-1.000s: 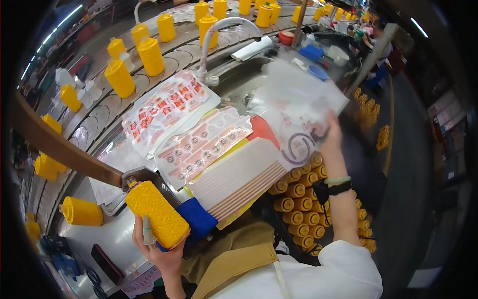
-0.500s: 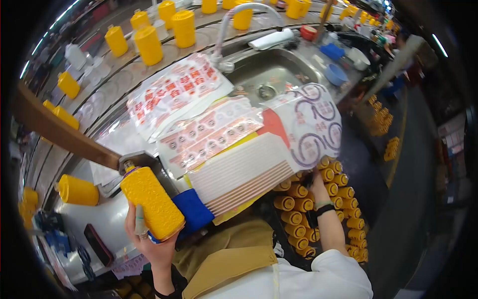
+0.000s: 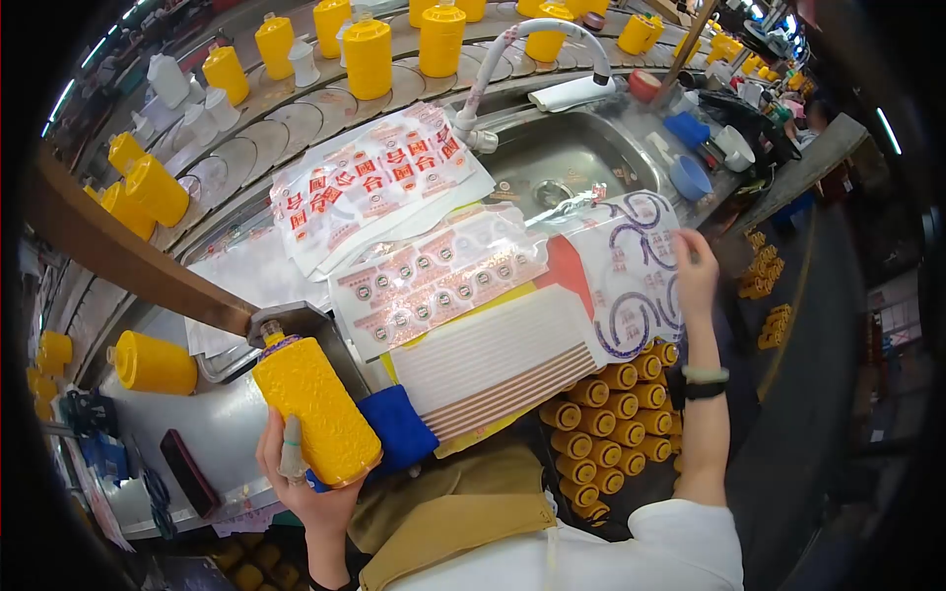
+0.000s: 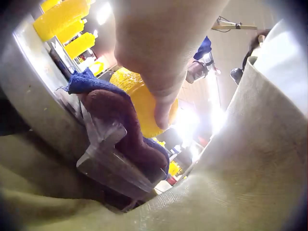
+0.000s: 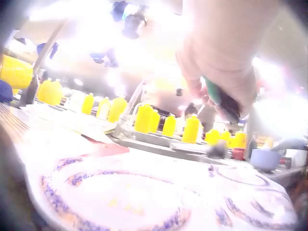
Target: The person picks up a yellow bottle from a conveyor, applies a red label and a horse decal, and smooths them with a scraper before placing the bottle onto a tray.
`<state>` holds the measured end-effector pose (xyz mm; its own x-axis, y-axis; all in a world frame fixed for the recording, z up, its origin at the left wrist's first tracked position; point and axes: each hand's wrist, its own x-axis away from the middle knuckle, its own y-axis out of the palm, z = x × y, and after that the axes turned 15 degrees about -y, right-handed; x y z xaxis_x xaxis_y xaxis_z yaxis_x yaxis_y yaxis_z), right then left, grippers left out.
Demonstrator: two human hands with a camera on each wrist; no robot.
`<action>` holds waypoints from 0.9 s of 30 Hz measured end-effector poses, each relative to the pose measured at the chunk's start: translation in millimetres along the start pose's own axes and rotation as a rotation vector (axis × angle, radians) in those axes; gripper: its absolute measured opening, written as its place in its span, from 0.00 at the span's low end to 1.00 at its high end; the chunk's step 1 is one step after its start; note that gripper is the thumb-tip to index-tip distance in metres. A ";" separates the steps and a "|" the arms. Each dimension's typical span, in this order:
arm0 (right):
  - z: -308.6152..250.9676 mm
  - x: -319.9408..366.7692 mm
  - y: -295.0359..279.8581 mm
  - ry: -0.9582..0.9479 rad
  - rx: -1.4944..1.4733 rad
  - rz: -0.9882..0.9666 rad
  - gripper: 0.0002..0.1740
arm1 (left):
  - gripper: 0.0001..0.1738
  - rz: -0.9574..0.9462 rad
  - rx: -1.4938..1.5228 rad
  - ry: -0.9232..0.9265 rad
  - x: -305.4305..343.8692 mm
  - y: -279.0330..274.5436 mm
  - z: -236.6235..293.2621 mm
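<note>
My left hand (image 3: pixel 313 483) grips a yellow embossed bottle (image 3: pixel 317 409) near its base, with a pale sleeve (image 3: pixel 293 451) on one finger. The bottle leans, its neck at the metal bracket (image 3: pixel 288 320) and its lower end over a blue cloth (image 3: pixel 396 429). In the left wrist view the thumb presses the bottle (image 4: pixel 144 108). My right hand (image 3: pixel 698 276) is at the right edge of a clear decal sheet (image 3: pixel 631 266) with purple curls. Its fingers are curled round a small dark piece (image 5: pixel 224 101) with a green edge, seen in the right wrist view.
Sheets with red print (image 3: pixel 370 177) and small round decals (image 3: pixel 434 281) lie before me beside a sink (image 3: pixel 562 158). A wooden arm (image 3: pixel 138 246) crosses on the left. Below right stand rows of yellow bottles (image 3: pixel 611 433); more line the conveyor (image 3: pixel 286 123). A phone (image 3: pixel 189 473) lies left.
A translucent sheet lifted in my right hand has been let go. The hand dropped below the purple decal sheet, then rose to its right edge. My left hand still holds the bottle.
</note>
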<state>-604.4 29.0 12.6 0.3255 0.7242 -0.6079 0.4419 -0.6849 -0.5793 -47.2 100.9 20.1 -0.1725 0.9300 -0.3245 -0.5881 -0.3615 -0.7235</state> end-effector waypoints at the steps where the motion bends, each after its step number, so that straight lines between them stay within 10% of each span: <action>1: -27.3 -19.1 15.7 -0.085 0.036 -0.091 0.10 | 0.60 0.005 -0.026 0.030 -0.8 -0.6 0.6; 6: 2.8 -101.5 93.9 -0.219 0.226 -0.428 0.12 | 0.60 -0.003 -0.026 0.009 -0.6 -1.6 -0.2; 11: 62.0 -156.7 154.7 0.137 0.588 -0.936 0.17 | 0.60 -0.014 0.013 -0.066 1.2 -1.4 -0.5; 20: 135.7 -156.9 192.1 0.092 0.665 -1.084 0.25 | 0.58 -0.043 -0.018 -0.077 1.2 -4.3 -2.8; 27: 97.2 -164.9 159.6 -0.028 0.269 -0.771 0.12 | 0.54 -0.052 0.003 -0.053 -0.2 -3.7 -6.3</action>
<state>-668.8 -207.5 -32.4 -0.0105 0.9999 0.0041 0.3164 0.0072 -0.9486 -40.1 101.6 19.0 -0.1834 0.9497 -0.2540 -0.5994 -0.3128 -0.7368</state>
